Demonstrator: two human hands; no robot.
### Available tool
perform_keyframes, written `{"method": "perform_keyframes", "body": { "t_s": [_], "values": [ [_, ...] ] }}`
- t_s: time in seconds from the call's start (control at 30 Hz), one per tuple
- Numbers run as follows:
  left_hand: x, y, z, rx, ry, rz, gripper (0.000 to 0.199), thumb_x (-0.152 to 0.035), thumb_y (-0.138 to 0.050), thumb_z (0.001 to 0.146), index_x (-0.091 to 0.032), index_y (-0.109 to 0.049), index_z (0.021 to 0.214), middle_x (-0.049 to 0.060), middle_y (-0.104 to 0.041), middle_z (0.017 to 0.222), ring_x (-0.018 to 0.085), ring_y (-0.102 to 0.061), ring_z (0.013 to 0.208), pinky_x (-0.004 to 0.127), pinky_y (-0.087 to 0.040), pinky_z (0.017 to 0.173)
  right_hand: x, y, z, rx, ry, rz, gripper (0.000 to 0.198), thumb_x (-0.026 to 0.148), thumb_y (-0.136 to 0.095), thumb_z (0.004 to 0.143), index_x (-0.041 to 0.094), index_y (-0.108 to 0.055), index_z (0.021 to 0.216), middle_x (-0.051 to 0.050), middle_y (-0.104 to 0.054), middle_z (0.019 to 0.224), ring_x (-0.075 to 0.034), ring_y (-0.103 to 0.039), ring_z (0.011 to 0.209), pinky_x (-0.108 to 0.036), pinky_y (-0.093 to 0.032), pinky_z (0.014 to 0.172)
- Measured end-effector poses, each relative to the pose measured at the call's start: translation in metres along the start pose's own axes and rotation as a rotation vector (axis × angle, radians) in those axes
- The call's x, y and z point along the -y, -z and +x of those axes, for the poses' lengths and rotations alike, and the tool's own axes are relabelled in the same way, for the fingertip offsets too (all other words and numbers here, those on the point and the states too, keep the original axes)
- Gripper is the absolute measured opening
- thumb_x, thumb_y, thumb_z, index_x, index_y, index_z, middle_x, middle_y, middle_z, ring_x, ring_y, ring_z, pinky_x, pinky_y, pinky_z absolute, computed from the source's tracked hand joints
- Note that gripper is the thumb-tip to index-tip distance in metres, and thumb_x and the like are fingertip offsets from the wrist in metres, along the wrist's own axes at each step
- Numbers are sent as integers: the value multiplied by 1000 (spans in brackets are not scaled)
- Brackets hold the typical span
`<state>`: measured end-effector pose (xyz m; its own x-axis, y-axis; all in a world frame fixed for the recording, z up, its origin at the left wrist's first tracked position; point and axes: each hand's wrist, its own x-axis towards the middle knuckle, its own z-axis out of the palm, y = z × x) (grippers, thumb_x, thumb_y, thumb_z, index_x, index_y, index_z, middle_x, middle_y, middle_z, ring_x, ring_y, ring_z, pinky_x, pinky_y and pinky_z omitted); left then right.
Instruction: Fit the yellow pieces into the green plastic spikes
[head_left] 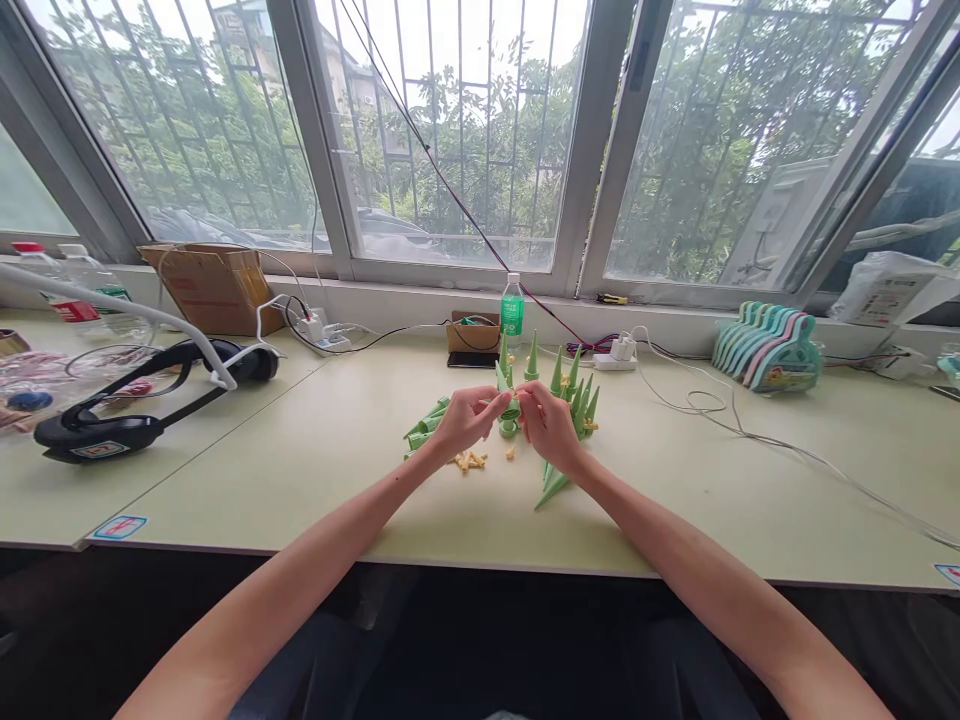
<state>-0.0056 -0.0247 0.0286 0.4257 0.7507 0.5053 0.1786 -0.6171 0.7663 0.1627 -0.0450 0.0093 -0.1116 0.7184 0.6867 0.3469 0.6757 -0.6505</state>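
Note:
My left hand [472, 418] is closed, thumb and fingers pinching a green plastic cone piece [502, 377] above the table. My right hand [551, 428] meets it from the other side, its fingertips pinched on a small yellow piece [516, 394] against the green one; the fingers partly hide it. Below the hands lie a loose yellow piece [510, 453] and a small pile of yellow pieces [469, 462]. Green tube-shaped parts [426, 428] lie left of my left hand. Loose green cones [553, 488] rest under my right wrist, and several upright cones [532, 358] stand behind the hands.
A green-labelled bottle [511, 312] and a small cardboard box [474, 332] stand by the window, with a dark phone [473, 359] in front. Left are a black headset [150, 400] and a carton [214, 288]. Right are pastel hangers [769, 348] and a trailing white cable [810, 456].

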Motion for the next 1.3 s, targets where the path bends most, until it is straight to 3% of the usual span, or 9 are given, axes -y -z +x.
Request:
{"method": "perform_keyframes", "body": {
  "t_s": [0.6,1.3],
  "values": [
    [-2,0,2,-34,-79,74,40,-48,-60,86,-15,-46,68,-4,-36,65,6,-45,44,18,-35,39,2,2,0,39,-12,24,27,43,-36,99,21,-51,93,5,-50,56,-9,-47,45,-20,-37,49],
    [4,1,4,-56,-149,105,33,-47,-65,83,-15,-60,88,1,-51,87,1,-46,46,17,-42,41,1,1,1,87,-64,43,31,47,-35,99,21,-50,95,8,-46,50,-8,-43,40,-19,-37,46]
  ]
}}
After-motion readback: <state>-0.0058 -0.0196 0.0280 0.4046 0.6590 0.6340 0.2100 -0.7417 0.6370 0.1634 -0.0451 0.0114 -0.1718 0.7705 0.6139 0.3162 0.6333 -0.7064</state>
